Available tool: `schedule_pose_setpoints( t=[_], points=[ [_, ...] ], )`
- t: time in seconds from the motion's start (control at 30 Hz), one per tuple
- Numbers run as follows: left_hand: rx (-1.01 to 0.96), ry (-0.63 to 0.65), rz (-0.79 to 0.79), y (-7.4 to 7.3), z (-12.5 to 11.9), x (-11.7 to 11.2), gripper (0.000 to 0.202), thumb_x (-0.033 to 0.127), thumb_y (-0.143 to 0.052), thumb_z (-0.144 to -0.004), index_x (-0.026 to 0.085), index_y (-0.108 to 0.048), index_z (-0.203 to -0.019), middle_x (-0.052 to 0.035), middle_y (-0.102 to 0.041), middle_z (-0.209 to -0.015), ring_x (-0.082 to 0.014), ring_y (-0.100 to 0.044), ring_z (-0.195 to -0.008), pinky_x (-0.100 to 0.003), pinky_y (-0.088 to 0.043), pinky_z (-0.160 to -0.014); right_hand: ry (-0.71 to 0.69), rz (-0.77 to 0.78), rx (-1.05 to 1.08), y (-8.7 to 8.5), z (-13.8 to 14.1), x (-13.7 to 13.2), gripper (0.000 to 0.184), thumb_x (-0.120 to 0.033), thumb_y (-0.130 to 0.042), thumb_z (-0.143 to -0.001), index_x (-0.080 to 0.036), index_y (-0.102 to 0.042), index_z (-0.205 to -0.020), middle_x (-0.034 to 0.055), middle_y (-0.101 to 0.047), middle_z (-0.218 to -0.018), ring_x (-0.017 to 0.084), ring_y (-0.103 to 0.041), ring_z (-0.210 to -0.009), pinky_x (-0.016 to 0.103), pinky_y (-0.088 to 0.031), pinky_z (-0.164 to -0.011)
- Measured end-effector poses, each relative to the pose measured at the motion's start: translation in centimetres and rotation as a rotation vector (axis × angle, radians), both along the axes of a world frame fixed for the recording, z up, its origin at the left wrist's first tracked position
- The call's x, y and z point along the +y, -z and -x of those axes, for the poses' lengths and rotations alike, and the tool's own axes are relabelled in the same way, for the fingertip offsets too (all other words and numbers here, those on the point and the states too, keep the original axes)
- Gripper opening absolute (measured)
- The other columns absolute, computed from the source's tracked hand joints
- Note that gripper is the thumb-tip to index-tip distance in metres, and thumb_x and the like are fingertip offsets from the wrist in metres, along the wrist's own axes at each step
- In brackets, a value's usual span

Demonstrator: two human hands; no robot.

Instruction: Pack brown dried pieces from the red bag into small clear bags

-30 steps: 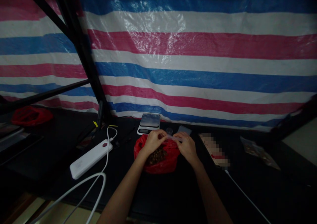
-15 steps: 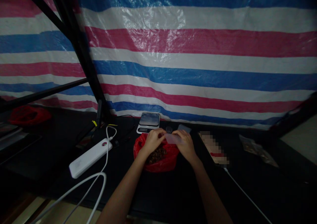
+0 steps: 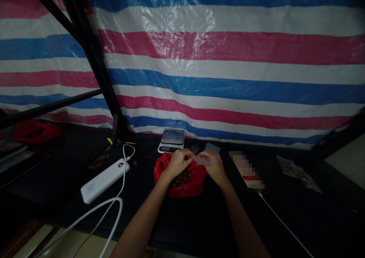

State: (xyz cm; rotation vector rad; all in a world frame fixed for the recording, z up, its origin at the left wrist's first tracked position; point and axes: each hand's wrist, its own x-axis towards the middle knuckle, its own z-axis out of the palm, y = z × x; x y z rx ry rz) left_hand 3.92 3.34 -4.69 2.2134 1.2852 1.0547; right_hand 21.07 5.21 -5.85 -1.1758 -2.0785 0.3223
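Head view: we record a black table (image 3: 185,223) filling the lower half of the frame, dimly lit. A striped tarp (image 3: 228,60) in blue, white and pink closes off the whole background. A black frame pole (image 3: 94,60) slants down from the upper left.

On the table we note a scale (image 3: 172,140) at the centre rear and a white power bank (image 3: 105,178) at lower left with a white cable (image 3: 108,208) looping off the near edge. A clear packet (image 3: 296,172) lies at far right, and a second red bundle (image 3: 34,130) at far left.

The left hand (image 3: 178,162) and right hand (image 3: 213,166) meet at the frame's centre, above an open red bag (image 3: 182,189) of brown bits (image 3: 181,180). Between them they hold a small clear pouch (image 3: 201,159). Fingers of both hands are curled in narrow, pinching its two ends. The pouch is just in front of the scale and over the red bag's rear rim.

Its long axis runs left to right across the frame, roughly level, with the right end marginally lower. We cannot tell which end is the mouth.

Against the frame half a second earlier, both hands hold almost the same position. The pouch then showed a broader pale face; it now presents as a thin strip. The table items are unmoved.
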Motion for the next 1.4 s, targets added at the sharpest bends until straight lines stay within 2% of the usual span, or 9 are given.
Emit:
schedule_pose_setpoints(
  t=[0.2,0.43,0.77,0.83,0.97,1.07,1.2,1.3,1.4],
  points=[
    [-0.012,-0.023,0.004,-0.1,-0.1,0.1,0.013,0.018,-0.051,-0.076,0.017,-0.063,-0.081,-0.0008,-0.064,-0.078,-0.0135,-0.057,-0.071,-0.021,-0.040,-0.067,0.019,-0.034,0.047,0.0,-0.1,0.1,0.011,-0.021,-0.055,-0.072,-0.021,-0.065,-0.068,0.0001,-0.068,-0.071,0.017,-0.061,-0.071,0.025,-0.041,-0.066],
    [-0.020,-0.107,0.013,-0.5,0.2,0.1,0.014,0.025,-0.052,-0.076,0.015,-0.063,-0.077,-0.0016,-0.064,-0.074,-0.0134,-0.056,-0.067,-0.021,-0.040,-0.064,0.144,0.012,0.132,0.6,-0.4,0.4,0.022,-0.040,-0.057,-0.070,-0.020,-0.068,-0.074,0.0050,-0.069,-0.073,0.019,-0.062,-0.067,0.028,-0.046,-0.064],
    [-0.056,-0.013,0.087,0.1,0.6,0.3,0.020,0.012,-0.050,-0.069,0.016,-0.066,-0.079,-0.0024,-0.066,-0.077,-0.0149,-0.057,-0.070,-0.022,-0.039,-0.064,0.006,0.245,0.302,0.6,0.3,0.1,0.013,-0.020,-0.055,-0.065,-0.019,-0.068,-0.068,0.0023,-0.067,-0.065,0.018,-0.061,-0.062,0.025,-0.044,-0.058],
    [-0.151,-0.018,0.136,0.4,0.7,0.5,0.017,0.018,-0.049,-0.072,0.015,-0.065,-0.073,-0.0018,-0.064,-0.068,-0.0136,-0.056,-0.062,-0.021,-0.039,-0.058,-0.019,0.303,0.452,0.4,0.5,0.1,0.011,-0.023,-0.057,-0.064,-0.018,-0.065,-0.070,0.0017,-0.066,-0.064,0.016,-0.060,-0.060,0.025,-0.044,-0.056],
    [-0.347,0.044,0.276,0.5,0.5,0.7,0.040,0.036,-0.039,-0.082,0.014,-0.054,-0.052,0.0039,-0.045,-0.036,-0.0077,-0.040,-0.037,-0.019,-0.035,-0.048,-0.053,0.404,0.760,0.3,0.5,0.4,0.022,-0.036,-0.061,-0.064,-0.018,-0.055,-0.074,-0.0029,-0.059,-0.051,0.010,-0.049,-0.041,0.021,-0.037,-0.043],
    [-0.462,0.051,0.317,0.3,0.6,0.9,0.045,0.047,-0.038,-0.081,0.014,-0.053,-0.055,0.0066,-0.037,-0.032,-0.0060,-0.034,-0.031,-0.019,-0.032,-0.045,0.045,0.405,0.885,0.8,-0.3,1.2,0.036,-0.043,-0.063,-0.063,-0.020,-0.046,-0.084,-0.0055,-0.058,-0.050,0.007,-0.043,-0.033,0.019,-0.031,-0.036],
    [-0.643,-0.078,0.285,0.0,1.5,1.3,0.045,0.053,-0.040,-0.078,0.014,-0.051,-0.057,0.0079,-0.033,-0.033,-0.0065,-0.031,-0.030,-0.018,-0.026,-0.037,0.411,0.304,0.970,2.3,-2.8,2.4,0.049,-0.052,-0.064,-0.056,-0.022,-0.037,-0.083,-0.0059,-0.060,-0.053,0.009,-0.041,-0.026,0.021,-0.030,-0.031],
    [-0.678,-0.151,0.216,0.0,2.1,1.4,0.044,0.052,-0.040,-0.079,0.014,-0.050,-0.058,0.0077,-0.032,-0.034,-0.0065,-0.032,-0.031,-0.018,-0.025,-0.037,0.620,0.231,0.759,3.3,-4.4,2.8,0.040,-0.052,-0.058,-0.062,-0.022,-0.037,-0.078,-0.0005,-0.065,-0.058,0.013,-0.048,-0.027,0.024,-0.033,-0.033],
    [-0.641,-0.171,0.185,0.0,2.0,1.3,0.045,0.051,-0.039,-0.080,0.014,-0.051,-0.059,0.0071,-0.033,-0.036,-0.0070,-0.034,-0.033,-0.018,-0.025,-0.039,0.646,0.148,0.419,3.6,-4.6,2.6,0.025,-0.046,-0.048,-0.073,-0.023,-0.039,-0.068,0.0024,-0.066,-0.056,0.015,-0.052,-0.031,0.026,-0.036,-0.038]
  ],
)
